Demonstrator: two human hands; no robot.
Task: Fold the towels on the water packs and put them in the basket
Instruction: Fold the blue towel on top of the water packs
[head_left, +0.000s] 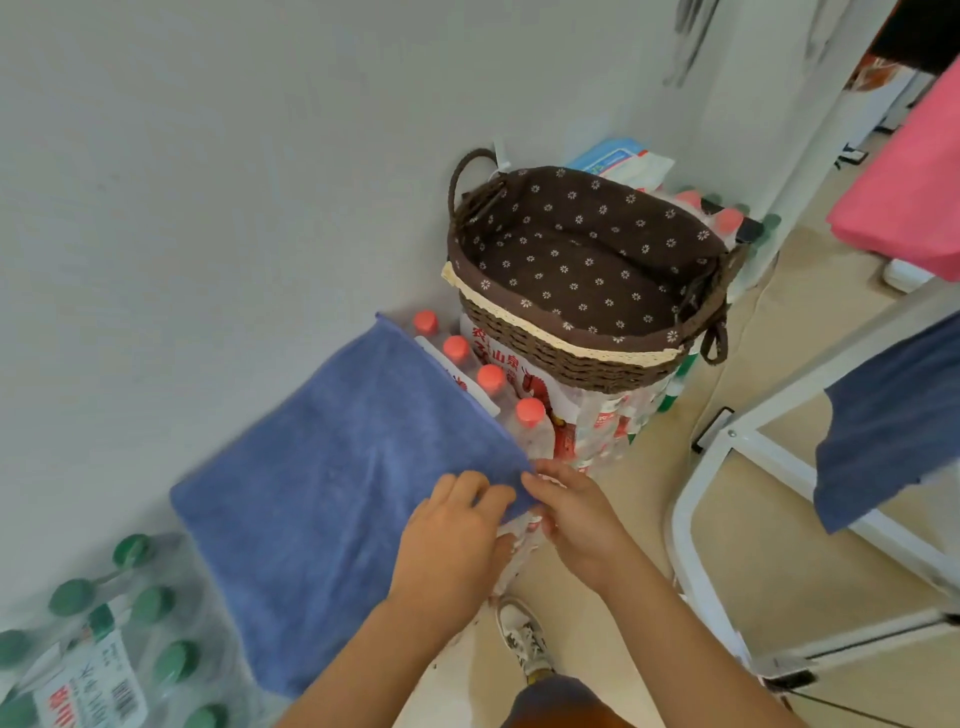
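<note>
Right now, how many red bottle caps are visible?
6 red caps: four in a row between the blue towel and the basket, two behind the basket. More likely hide under both.

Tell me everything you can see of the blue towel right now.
The blue towel is plush, terry-like cloth in one plain colour, spread flat over the red-capped water pack beside the wall. Its near right corner reaches the pack's edge, where the left hand and right hand both hold it. The basket stands beyond, apart from it.
</note>
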